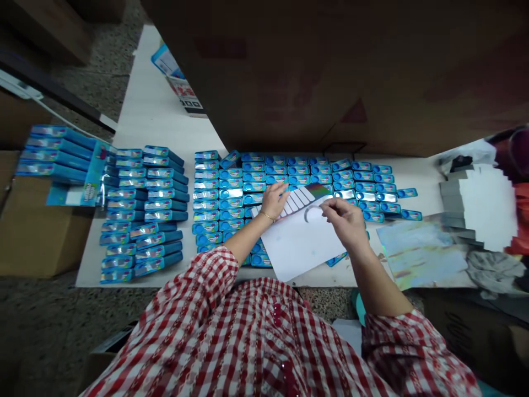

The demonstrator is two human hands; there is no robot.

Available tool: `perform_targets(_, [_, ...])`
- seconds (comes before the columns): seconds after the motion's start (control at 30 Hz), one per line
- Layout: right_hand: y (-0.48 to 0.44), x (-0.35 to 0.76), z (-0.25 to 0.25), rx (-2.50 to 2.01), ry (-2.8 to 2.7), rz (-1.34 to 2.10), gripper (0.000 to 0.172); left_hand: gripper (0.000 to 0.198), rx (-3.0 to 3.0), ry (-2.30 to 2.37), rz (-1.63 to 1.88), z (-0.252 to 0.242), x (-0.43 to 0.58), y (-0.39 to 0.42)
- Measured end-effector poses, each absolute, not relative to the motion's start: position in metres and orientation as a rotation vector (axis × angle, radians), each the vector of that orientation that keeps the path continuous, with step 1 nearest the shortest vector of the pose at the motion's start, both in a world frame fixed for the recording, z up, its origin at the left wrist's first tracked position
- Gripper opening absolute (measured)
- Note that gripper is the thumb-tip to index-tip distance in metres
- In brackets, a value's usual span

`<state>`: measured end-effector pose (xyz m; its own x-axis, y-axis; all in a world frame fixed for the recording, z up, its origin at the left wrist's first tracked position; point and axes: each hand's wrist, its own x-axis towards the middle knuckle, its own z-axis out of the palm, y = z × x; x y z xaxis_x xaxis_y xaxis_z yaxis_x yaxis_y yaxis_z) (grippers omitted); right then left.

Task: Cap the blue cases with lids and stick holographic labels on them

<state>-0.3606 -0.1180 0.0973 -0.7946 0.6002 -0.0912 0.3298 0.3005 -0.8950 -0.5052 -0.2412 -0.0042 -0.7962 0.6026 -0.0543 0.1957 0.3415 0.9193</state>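
A white sheet [300, 245] lies tilted over rows of small blue packages [230, 212] in the middle of the table. Along its upper edge is a strip with white rectangles [298, 200] and a dark rainbow-coloured corner. My left hand [275, 199] rests on the left end of that strip, fingers spread and palm down. At the right side of the sheet, my right hand [345, 218] is closed in a pinch; what its fingertips hold is too small to make out. A curved grey mark shows on the sheet just left of these fingertips.
More blue packages [165, 204] stand in stacks at the left, beside a blue display box [96, 171]. A large brown carton [330, 82] covers the table's back. At the right lie a shiny coloured sheet [421, 251], grey-white stacked card [487, 207] and a grey cloth [494, 270].
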Motion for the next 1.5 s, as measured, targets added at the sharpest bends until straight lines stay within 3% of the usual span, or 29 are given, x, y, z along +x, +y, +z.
perform_targets(0.17, [-0.169, -0.387, 0.090, -1.110, -1.901, 1.980, 0.017, 0.055, 0.566, 1.640, 1.813, 0.036, -0.488, -0.319])
perform_targets(0.3, [-0.222, -0.405, 0.083, -1.169, -1.789, 2.146, 0.022, 0.072, 0.493, 1.724, 1.841, 0.043, -0.477, -0.376])
perform_targets(0.43, [-0.269, -0.419, 0.072, -1.187, -1.777, 2.256, 0.027, 0.053, 0.194, 1.860, 1.865, 0.027, -0.482, -0.420])
perform_targets(0.73, [-0.363, -0.458, 0.014, -1.132, -1.935, 2.130, 0.026, 0.044, -0.121, 1.872, 1.880, 0.002, -0.526, -0.529])
perform_targets(0.97, [-0.390, -0.465, 0.031, -1.111, -1.856, 2.339, 0.026, 0.035, -0.357, 1.626, 1.972, 0.002, -0.526, -0.545])
perform_targets(1.13, [-0.395, -0.464, 0.025, -1.197, -1.826, 2.373, 0.029, 0.043, -0.386, 1.662, 1.978, -0.006, -0.520, -0.541])
perform_targets(1.3, [-0.400, -0.465, 0.009, -1.147, -1.944, 2.226, 0.027, 0.040, -0.370, 1.810, 1.954, -0.026, -0.524, -0.540])
perform_targets(1.5, [-0.397, -0.476, -0.024, -0.908, -2.394, 1.510, 0.026, 0.036, -0.423, 1.950, 1.953, -0.051, -0.536, -0.533])
